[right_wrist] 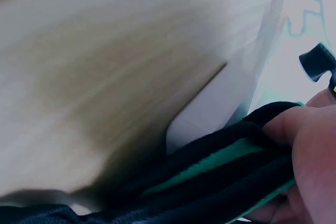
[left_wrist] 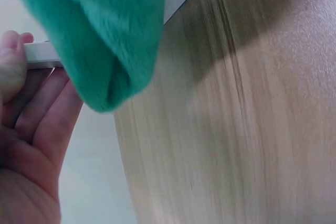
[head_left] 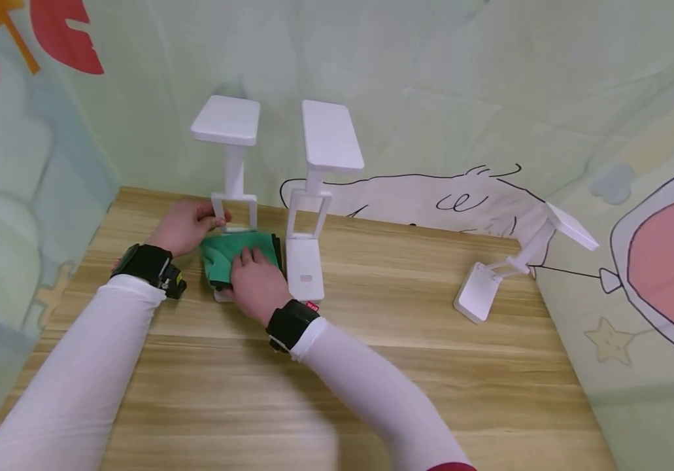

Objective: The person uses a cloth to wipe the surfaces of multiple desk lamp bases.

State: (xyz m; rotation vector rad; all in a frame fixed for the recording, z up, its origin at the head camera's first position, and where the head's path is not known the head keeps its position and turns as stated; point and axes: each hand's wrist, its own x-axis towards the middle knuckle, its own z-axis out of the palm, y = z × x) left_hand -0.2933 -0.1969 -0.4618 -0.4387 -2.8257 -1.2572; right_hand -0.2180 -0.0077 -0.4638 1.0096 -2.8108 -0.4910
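Observation:
At the left, a white folding desk lamp [head_left: 233, 167] stands upright, its base mostly hidden under a folded green cloth [head_left: 221, 252] with black edging. My left hand [head_left: 180, 227] holds one side of the lamp's lower frame; in the left wrist view, thumb and fingers pinch the white bar [left_wrist: 42, 55]. My right hand [head_left: 259, 286] grips the cloth over the base, with fingers on top and the thumb at its near edge. The right wrist view shows the cloth's folded layers [right_wrist: 210, 163] in that hand, and a corner of the white base [right_wrist: 207, 111] beneath.
Close on the right of the covered base stands a second white lamp [head_left: 305, 268], upright. A third white lamp [head_left: 478, 292] leans its head rightward near the table's right edge. The wooden table [head_left: 384, 366] meets a printed cloth wall [head_left: 431, 111] at the back.

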